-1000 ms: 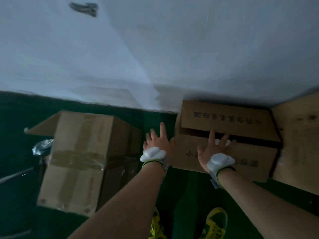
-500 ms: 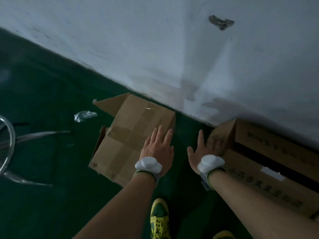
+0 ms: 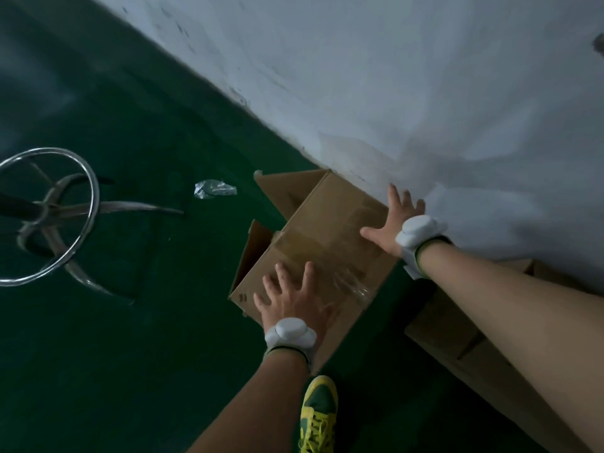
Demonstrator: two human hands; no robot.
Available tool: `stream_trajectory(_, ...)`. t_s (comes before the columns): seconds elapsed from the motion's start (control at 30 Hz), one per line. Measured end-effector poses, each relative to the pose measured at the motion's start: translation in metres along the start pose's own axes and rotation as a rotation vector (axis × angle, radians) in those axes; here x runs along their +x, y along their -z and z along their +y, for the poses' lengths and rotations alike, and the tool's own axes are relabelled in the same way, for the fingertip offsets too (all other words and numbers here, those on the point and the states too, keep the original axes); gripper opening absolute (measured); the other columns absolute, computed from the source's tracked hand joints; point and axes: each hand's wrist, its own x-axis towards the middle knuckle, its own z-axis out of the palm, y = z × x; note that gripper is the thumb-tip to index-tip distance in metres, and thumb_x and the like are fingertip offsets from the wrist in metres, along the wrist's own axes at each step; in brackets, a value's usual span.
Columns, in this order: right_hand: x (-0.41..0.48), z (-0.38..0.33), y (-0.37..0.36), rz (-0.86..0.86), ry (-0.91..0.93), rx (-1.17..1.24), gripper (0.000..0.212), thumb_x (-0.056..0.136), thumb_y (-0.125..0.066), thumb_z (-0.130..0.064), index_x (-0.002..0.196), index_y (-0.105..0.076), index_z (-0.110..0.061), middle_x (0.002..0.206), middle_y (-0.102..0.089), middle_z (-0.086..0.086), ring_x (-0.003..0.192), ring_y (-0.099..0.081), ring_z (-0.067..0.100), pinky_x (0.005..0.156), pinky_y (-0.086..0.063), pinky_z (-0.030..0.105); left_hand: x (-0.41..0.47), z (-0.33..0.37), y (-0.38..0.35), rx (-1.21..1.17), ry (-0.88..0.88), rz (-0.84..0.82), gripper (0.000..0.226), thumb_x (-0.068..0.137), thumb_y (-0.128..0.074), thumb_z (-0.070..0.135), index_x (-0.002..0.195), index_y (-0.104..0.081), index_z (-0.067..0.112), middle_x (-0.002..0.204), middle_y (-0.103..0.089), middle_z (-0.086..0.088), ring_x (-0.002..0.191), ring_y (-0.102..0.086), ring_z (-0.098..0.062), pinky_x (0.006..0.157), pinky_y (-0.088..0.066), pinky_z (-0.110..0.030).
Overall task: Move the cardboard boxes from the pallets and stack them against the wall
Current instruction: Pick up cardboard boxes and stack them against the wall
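A taped brown cardboard box lies on the green floor with its far corner at the white wall; flaps at its left end hang open. My left hand lies flat on the box's near end, fingers spread. My right hand rests on the far right corner by the wall, fingers spread, thumb on the top face. Neither hand is closed around the box. A second cardboard box lies at the right along the wall, partly hidden by my right forearm.
A chrome stool base with a foot ring stands on the floor at the left. A crumpled plastic scrap lies left of the box. My yellow and green shoe is just below the box.
The view has swung left, away from the printed box. Both hands have moved from between the boxes onto the taped box, the left to its near end, the right to its far corner.
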Motion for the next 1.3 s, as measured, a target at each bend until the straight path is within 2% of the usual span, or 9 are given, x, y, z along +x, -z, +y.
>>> stream_trajectory(0.1,-0.003,-0.018,-0.003,-0.045,0.026,-0.118,0.113,0.073,-0.059,-0.07,0.15,0.015,-0.033,0.156,-0.021,0.015,0.138,-0.029,0.042,0.107,-0.029,0.063,-0.006,-0.009,-0.007,0.021,-0.029,0.084,0.09,0.082,-0.046,0.07,0.149,0.003,0.036,0.16,-0.008,-0.008,0.146,-0.005,-0.037,0.112,-0.007,-0.064)
stream_trajectory(0.3,-0.015,-0.028,0.001,-0.158,0.054,-0.291,0.128,0.055,-0.061,-0.085,0.15,0.008,-0.036,0.151,-0.019,0.022,0.133,-0.033,0.046,0.105,-0.037,0.058,-0.013,-0.047,-0.006,-0.131,0.014,0.274,0.09,0.078,-0.04,0.077,0.15,-0.012,0.03,0.142,-0.042,-0.001,0.126,-0.039,-0.029,0.106,-0.033,-0.049)
stream_trajectory(0.43,-0.026,-0.037,0.003,-0.288,0.101,-0.36,0.131,0.054,-0.063,-0.084,0.152,0.0,-0.024,0.156,-0.021,0.019,0.137,-0.034,0.041,0.108,-0.034,0.052,-0.009,-0.057,0.003,-0.334,0.287,0.291,0.086,0.082,-0.045,0.069,0.148,0.0,0.039,0.15,-0.021,-0.011,0.135,-0.023,-0.035,0.105,-0.034,-0.053)
stream_trajectory(0.57,-0.03,-0.046,0.016,-0.432,0.082,-0.446,0.124,0.057,-0.062,-0.083,0.15,-0.019,-0.012,0.15,-0.036,0.017,0.132,-0.042,0.034,0.103,-0.036,0.042,0.003,-0.062,0.011,-0.616,0.595,0.137,0.077,0.083,-0.026,0.078,0.148,0.002,0.049,0.158,-0.008,-0.01,0.143,-0.009,-0.035,0.108,-0.021,-0.061)
stream_trajectory(0.67,-0.038,-0.044,0.013,-0.608,0.084,-0.333,0.099,0.076,-0.049,-0.077,0.147,-0.03,-0.011,0.151,-0.036,0.012,0.127,-0.044,0.028,0.097,-0.034,0.034,0.001,-0.065,0.009,-0.59,0.639,0.12,0.072,0.083,-0.016,0.078,0.147,-0.01,0.046,0.148,-0.028,-0.016,0.134,-0.026,-0.038,0.104,-0.028,-0.06)
stream_trajectory(0.9,-0.052,-0.029,-0.009,-0.43,-0.08,0.092,0.154,0.025,-0.004,-0.107,0.152,-0.022,-0.022,0.157,-0.027,0.01,0.141,-0.029,0.036,0.117,-0.02,0.049,-0.02,-0.061,-0.015,-0.438,0.483,0.107,0.07,0.076,-0.019,0.083,0.131,-0.035,0.043,0.132,-0.041,-0.007,0.123,-0.035,-0.032,0.096,-0.035,-0.053)
stream_trajectory(1.03,-0.056,-0.032,-0.016,-0.423,-0.144,0.418,0.117,0.066,-0.011,-0.092,0.153,-0.022,-0.014,0.157,-0.027,0.014,0.141,-0.03,0.035,0.116,-0.025,0.043,-0.03,-0.058,-0.027,-0.437,0.42,0.125,0.072,0.074,-0.017,0.083,0.133,-0.028,0.044,0.139,-0.041,-0.005,0.132,-0.028,-0.031,0.103,-0.03,-0.062)
stream_trajectory(1.13,-0.057,-0.033,-0.011,-0.427,-0.267,0.526,0.093,0.085,-0.027,-0.076,0.143,-0.039,-0.004,0.142,-0.047,0.019,0.123,-0.05,0.037,0.093,-0.042,0.037,-0.033,-0.063,-0.03,-0.435,0.386,0.112,0.069,0.073,-0.013,0.085,0.13,-0.021,0.047,0.143,-0.038,-0.002,0.136,-0.022,-0.028,0.103,-0.028,-0.065)
stream_trajectory(1.3,-0.063,-0.042,-0.024,-0.054,0.071,0.597,0.044,0.101,-0.031,-0.04,0.137,-0.049,-0.022,0.137,-0.052,0.004,0.121,-0.048,0.027,0.093,-0.033,0.027,-0.037,-0.064,-0.036,-0.434,0.366,0.112,0.068,0.074,-0.012,0.085,0.13,-0.018,0.048,0.145,-0.036,0.0,0.138,-0.02,-0.026,0.097,-0.028,-0.07)
